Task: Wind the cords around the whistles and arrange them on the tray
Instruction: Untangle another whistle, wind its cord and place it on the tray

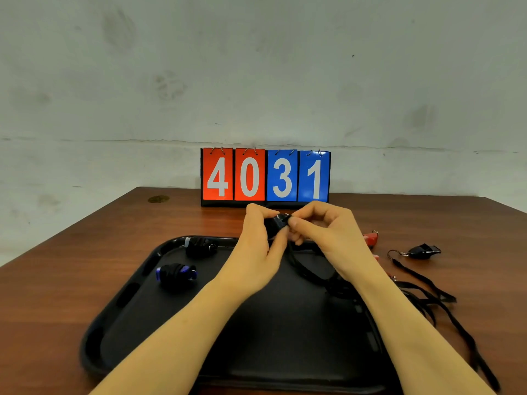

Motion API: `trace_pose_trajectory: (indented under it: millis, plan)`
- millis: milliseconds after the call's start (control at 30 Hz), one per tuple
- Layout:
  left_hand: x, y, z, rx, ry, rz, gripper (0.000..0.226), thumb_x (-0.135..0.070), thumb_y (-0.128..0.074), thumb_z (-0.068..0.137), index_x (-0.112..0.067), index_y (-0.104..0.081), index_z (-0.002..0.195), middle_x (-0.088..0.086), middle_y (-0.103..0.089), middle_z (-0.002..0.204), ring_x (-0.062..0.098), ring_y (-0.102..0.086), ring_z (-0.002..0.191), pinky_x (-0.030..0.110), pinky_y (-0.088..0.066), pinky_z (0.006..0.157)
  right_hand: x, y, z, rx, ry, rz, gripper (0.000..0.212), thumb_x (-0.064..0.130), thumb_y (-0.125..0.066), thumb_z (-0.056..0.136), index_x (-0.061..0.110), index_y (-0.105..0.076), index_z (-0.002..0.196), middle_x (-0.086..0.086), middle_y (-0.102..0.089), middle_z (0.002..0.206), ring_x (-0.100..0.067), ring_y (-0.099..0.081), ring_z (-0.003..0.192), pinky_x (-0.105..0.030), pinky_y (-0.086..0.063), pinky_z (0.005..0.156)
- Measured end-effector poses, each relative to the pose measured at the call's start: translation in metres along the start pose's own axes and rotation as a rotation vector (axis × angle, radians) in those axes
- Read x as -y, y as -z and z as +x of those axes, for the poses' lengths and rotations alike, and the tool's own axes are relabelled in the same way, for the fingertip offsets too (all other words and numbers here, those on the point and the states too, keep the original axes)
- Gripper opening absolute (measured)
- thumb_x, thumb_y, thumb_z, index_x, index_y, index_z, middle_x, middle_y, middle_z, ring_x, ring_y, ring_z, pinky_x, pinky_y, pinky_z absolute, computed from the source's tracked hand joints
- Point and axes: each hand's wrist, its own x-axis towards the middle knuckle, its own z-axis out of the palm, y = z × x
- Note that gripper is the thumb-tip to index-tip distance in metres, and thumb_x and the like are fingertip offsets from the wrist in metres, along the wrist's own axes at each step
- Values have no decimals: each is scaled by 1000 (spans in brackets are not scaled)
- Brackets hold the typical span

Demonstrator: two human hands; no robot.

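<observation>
Over the far edge of the black tray [119, 303], my left hand [258, 252] grips a black whistle [276, 223] while my right hand [322, 232] pinches its end or its cord. That whistle's black cord [308, 270] hangs down in a loop onto the tray. Two wound whistles lie on the tray's left side: a black one [201, 247] at the back and a blue one [176, 273] nearer me. On the table to the right lie a black whistle [423, 251] with a loose cord and a red whistle [370, 239], partly hidden by my right hand.
A flip scoreboard [265, 176] reading 4031 stands at the back of the wooden table [57, 280] against the wall. Loose black cords [433, 300] trail over the table right of the tray.
</observation>
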Motion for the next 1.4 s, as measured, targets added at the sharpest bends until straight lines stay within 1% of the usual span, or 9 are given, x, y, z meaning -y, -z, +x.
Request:
trace_pose_trajectory:
  millis: [133,367,467,533,733,933,1067,1233,1400]
  plan:
    - [-6,2,0,42,18,-75,23,-18,-47,94,-25,-29,106,-14,-49,99,-15,-51,89,3,-43,73,1,1,0,26,24,-35,7,6,-62,84,12,-64,81,1,-68,72,-11,-65,68,-20,-52,66]
    - [-12,1,1,1,-46,-145,25,-15,-51,92,-33,-34,97,-15,-48,102,-10,-51,96,3,-43,76,4,2,1,49,-36,301,6,6,-57,82,6,-62,80,-2,-64,66,-13,-59,60,-21,-50,59]
    - [-9,4,3,-18,-68,-45,31,-17,-56,89,-39,-35,95,-16,-50,103,0,-54,101,4,-44,75,5,1,2,-12,-46,145,9,4,-57,87,6,-65,82,-6,-67,67,-15,-62,61,-23,-51,58]
    - [-8,6,6,-42,-62,5,32,-17,-60,87,-39,-38,93,-19,-50,101,-3,-54,100,3,-45,76,8,1,5,-55,-60,5,10,6,-57,88,8,-65,82,-9,-68,68,-16,-62,61,-25,-52,61]
    - [-18,21,19,-48,-46,67,22,-17,-67,82,-19,-50,95,-9,-55,95,-2,-53,93,0,-40,77,26,-7,12,-83,-88,-304,8,12,-56,90,13,-62,85,-7,-69,75,-13,-66,67,-18,-54,63]
    - [-36,49,2,10,-41,104,18,-15,-64,84,-25,-51,93,-11,-58,92,-10,-51,90,-1,-39,73,42,-20,0,-39,-124,-263,6,6,-59,86,11,-61,85,-8,-67,75,-12,-64,64,-23,-57,66]
    - [-38,65,-18,40,35,159,29,-22,-68,81,-28,-51,102,-18,-56,94,-11,-52,90,-2,-38,74,45,-35,-14,2,-152,-253,13,-1,-58,84,12,-61,84,-5,-64,74,-10,-60,61,-19,-53,62]
    - [-35,91,-47,55,120,238,26,-25,-71,77,-30,-57,99,-21,-59,92,-9,-52,85,8,-36,70,48,-63,-34,55,-85,-365,16,2,-59,82,16,-66,85,-4,-64,75,-8,-58,64,-24,-53,67]
    - [-28,113,-74,101,177,282,25,-25,-74,75,-30,-62,96,-20,-59,85,-9,-52,69,9,-34,62,41,-94,-50,84,-69,-446,17,3,-57,82,15,-69,83,11,-57,68,0,-51,60,-11,-39,58]
